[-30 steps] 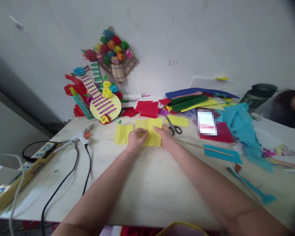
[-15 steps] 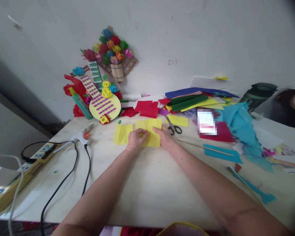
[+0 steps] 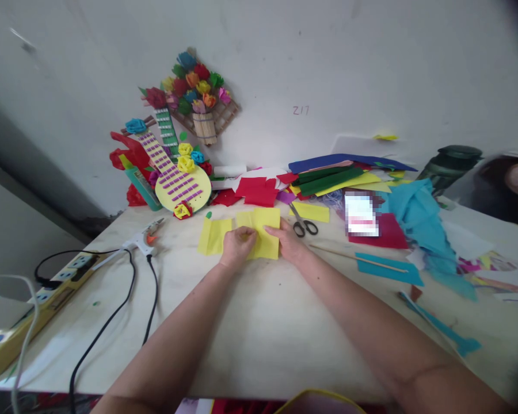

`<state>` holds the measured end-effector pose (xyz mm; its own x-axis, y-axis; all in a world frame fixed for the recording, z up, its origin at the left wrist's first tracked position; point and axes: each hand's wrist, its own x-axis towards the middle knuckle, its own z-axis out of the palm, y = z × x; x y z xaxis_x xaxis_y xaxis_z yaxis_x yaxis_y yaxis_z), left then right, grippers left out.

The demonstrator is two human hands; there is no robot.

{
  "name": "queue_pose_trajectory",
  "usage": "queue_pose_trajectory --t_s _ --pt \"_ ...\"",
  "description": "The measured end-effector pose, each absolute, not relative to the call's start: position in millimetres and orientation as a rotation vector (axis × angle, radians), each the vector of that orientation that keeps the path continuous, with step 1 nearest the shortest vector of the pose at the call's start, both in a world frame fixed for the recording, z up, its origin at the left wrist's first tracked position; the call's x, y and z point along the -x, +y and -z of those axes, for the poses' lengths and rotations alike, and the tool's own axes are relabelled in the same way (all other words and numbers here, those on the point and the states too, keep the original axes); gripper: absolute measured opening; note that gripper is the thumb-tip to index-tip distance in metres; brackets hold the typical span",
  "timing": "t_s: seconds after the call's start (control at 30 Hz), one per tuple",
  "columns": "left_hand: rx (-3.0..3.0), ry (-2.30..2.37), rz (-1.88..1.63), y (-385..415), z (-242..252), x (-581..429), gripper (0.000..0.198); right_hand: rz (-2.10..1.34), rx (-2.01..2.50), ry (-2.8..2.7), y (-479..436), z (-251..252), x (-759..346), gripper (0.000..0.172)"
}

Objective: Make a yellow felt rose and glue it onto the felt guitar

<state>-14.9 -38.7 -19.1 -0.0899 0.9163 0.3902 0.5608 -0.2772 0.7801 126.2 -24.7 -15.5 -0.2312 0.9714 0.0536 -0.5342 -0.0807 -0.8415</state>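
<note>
Filling the foreground, a pale worktop [image 3: 242, 345] stops above one yellow-rimmed object [image 3: 319, 403], mostly cut off. One power strip [image 3: 43, 315], cropped by the left border, lies at that side; one stick [image 3: 358, 257] crosses one blue piece [image 3: 371, 271] at the right. Mid-worktop, both hands are on one yellow sheet [image 3: 268, 238]: the left hand [image 3: 237, 247] is curled, its fingertips pinching the sheet near a vertical crease, and the right hand [image 3: 290, 241] clasps the right edge, thumb on top. The left hand partly hides a second yellow piece [image 3: 217, 234] just beside the sheet. One pair of scissors [image 3: 302, 223] lies partly over a third yellow piece [image 3: 319, 212]. Farther back, one pixelated rectangle [image 3: 361, 215] is unreadable, and one guitar-shaped craft [image 3: 182, 190] sits before the wall [image 3: 259, 69], marked 217.
</note>
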Motion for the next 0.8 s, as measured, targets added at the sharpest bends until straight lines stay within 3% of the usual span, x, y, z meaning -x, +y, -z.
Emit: queue_pose_trajectory --t_s 0.47,0.8 --pt "-1.733 1.522 -1.352 -38.2 17.9 16.4 0.019 -1.602 0.653 -0.856 -22.5 18.1 -126.4 0.027" --pt "-1.788 1.453 -1.198 -40.5 17.8 20.1 0.024 -1.408 0.725 -0.881 -11.7 19.9 -136.7 0.045"
